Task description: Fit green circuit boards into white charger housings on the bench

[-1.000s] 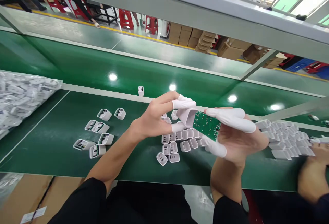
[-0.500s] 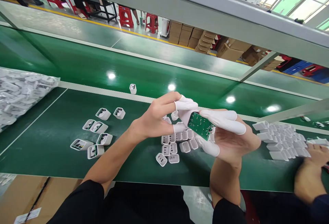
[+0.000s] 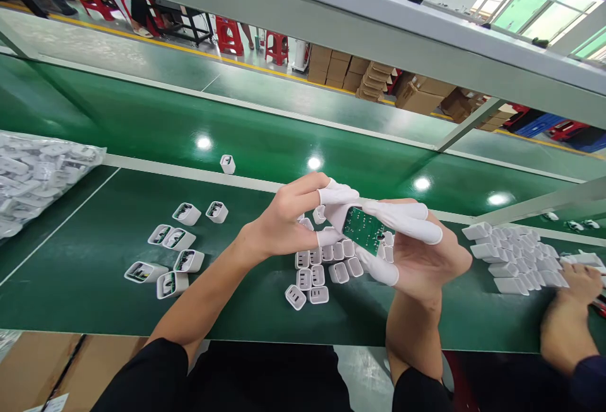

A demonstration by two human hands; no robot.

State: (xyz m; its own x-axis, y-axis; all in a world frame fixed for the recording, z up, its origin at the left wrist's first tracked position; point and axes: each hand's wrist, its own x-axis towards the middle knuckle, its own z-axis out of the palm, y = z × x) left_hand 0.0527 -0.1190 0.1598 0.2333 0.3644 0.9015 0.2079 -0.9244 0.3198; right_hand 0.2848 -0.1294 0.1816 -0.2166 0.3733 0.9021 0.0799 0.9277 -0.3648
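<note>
Slid further into the white, box-shaped plastic housing (image 3: 336,215) since the earlier frame, the green rectangular circuit board (image 3: 363,231) is partly inside. Fitting it seems the step in hand; the next move likely calls for a straight push. The left hand (image 3: 294,215) pinches the housing; the right hand (image 3: 423,249) grips the board, between both hands above the dark-green tabletop (image 3: 265,311).

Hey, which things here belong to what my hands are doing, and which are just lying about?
With the job:
green circuit board, in your right hand
white plastic housing, in your left hand
likely the open white housings below and the housings with boards inside at left

Just about, it seems:
red stools
cardboard boxes in the background
</note>
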